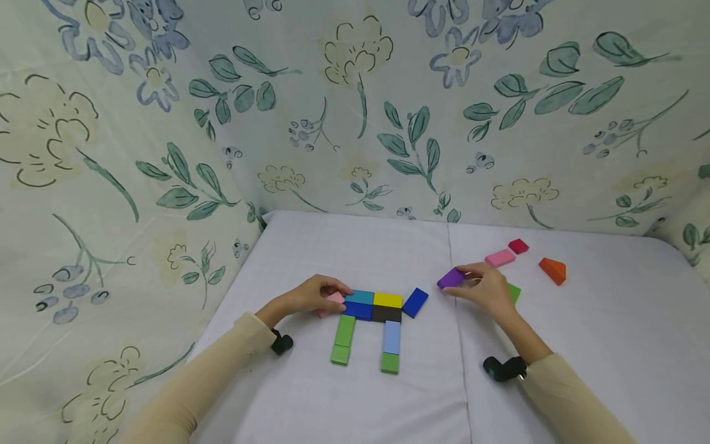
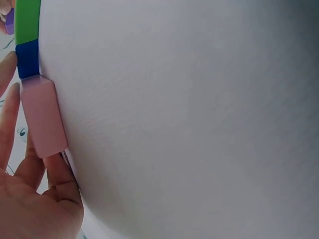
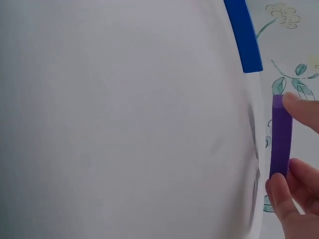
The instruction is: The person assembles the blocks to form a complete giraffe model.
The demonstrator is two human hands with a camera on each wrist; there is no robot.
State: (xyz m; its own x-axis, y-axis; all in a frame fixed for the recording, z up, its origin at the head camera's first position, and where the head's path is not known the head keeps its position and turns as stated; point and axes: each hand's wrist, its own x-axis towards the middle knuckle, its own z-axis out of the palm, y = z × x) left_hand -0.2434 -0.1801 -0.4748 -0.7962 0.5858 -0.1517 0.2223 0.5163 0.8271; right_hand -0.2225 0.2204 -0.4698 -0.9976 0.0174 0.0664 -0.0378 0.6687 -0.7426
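Observation:
My right hand [image 1: 488, 291] pinches a purple block [image 1: 450, 278] between thumb and fingers, held by its ends in the right wrist view. My left hand [image 1: 304, 299] touches the left end of a block row, index finger and thumb reaching over a pink block [image 2: 45, 117] beside it. The row has a teal block [image 1: 362, 297], a blue block [image 1: 357, 311], a yellow block [image 1: 387, 300] and a dark brown block [image 1: 386, 314]. Below it stretch two columns, one of green blocks [image 1: 344, 332], the other a light blue block [image 1: 391, 337] over a green one. A tilted blue block [image 1: 415, 303] lies at the right corner.
Right of the row lie a second pink block [image 1: 500, 257], a red block [image 1: 518, 246] and an orange block [image 1: 553, 271]. A green block [image 1: 514, 292] is partly hidden by the right hand. White cloth [image 1: 621, 333] covers the table; flowered fabric [image 1: 355, 111] hangs behind.

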